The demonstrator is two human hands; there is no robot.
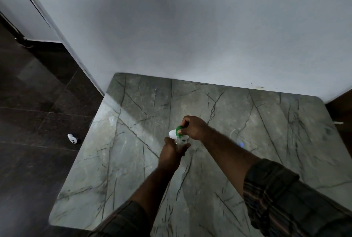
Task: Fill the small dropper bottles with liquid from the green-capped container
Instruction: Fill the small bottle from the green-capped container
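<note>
Right hand (192, 128) gripping green-capped container (176, 132), tipped near-horizontal, nozzle leftward; left hand (172, 152) wrapped around dropper bottle (180, 144) directly beneath; mouth alignment too blurred to confirm.

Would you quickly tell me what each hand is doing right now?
Left hand: closed around a small clear bottle.
Right hand: closed on the tilted green-capped container.

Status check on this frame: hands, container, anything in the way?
Right hand tips green-capped container. Left hand holds small clear bottle beneath. Marble table shows no obstruction nearby.
</note>
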